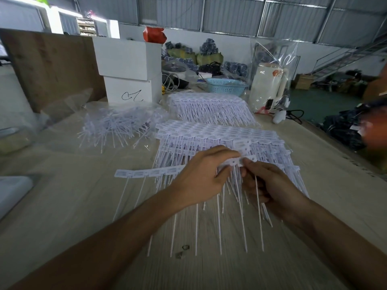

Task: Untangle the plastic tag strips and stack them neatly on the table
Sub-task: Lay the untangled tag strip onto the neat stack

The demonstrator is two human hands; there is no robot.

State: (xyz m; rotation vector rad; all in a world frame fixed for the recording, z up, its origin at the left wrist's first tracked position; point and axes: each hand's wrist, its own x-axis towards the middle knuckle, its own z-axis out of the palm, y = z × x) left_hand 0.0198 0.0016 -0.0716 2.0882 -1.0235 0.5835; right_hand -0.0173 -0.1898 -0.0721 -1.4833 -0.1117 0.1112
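At the far left of the table point(62, 206), a tangled heap of tags point(117, 126) lies in a clear bag, well apart from the work. Next comes the strip in hand point(150, 171): a band of joined white tag heads with thin tails hanging toward the camera, its free left end resting on the table. The left hand point(201, 181) pinches the band near its right end, thumb under and fingers over. The right hand point(270, 189) is just beside it, almost touching, fingers curled around several tails; blur makes it hard to tell whether it also grips the band itself.

To do this step well, keep the band flat and level, and draw the tails straight toward the body so they comb free, not snap. Only then lay the strip on the near stack point(219, 132), heads over heads, tails parallel.

That stack sits just beyond the hands, its heads in tidy rows and its tails fanning forward. 1 more finished stack point(207, 105) lies farther back, to the right of the white boxes point(127, 65). Both look orderly, though the heap suggests much remains.
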